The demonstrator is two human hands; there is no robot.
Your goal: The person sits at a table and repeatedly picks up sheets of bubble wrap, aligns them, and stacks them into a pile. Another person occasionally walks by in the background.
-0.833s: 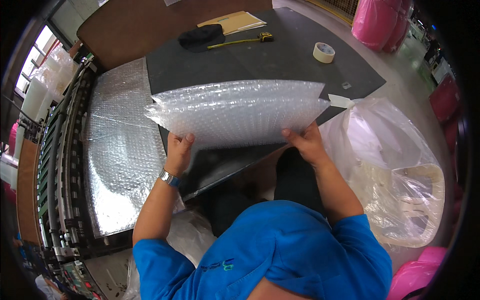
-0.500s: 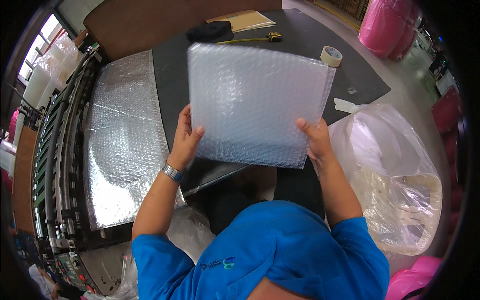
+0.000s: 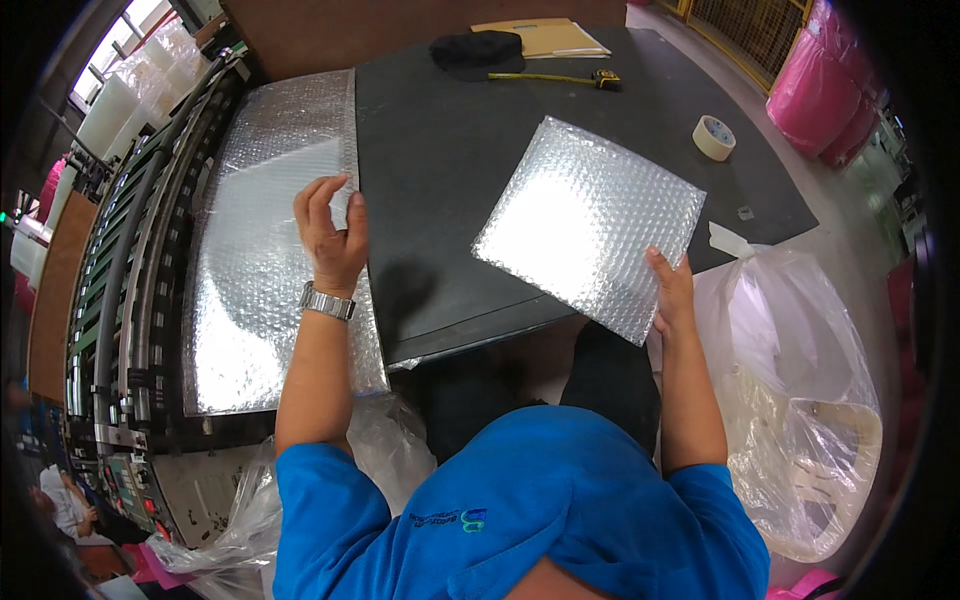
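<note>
My right hand [image 3: 672, 290] grips the near corner of a square bubble-wrap bag [image 3: 588, 224], held flat and tilted over the right part of the dark table [image 3: 450, 170]. My left hand [image 3: 330, 232] rests with fingers bent on the right edge of a wide bubble-wrap sheet [image 3: 265, 250] that lies across the machine at the left. A metal watch [image 3: 327, 301] is on my left wrist.
A roll of tape [image 3: 714, 137], a yellow tape measure [image 3: 560, 78], a black cap [image 3: 477, 52] and tan envelopes [image 3: 545, 36] lie at the table's far side. A large clear plastic bag [image 3: 800, 400] stands open at the right. Pink bags [image 3: 820, 85] stand beyond.
Both hands held the bubble-wrap bag up in front of me; now my left hand has let go and moved left onto the sheet, and my right hand has lowered the bag to the right.
</note>
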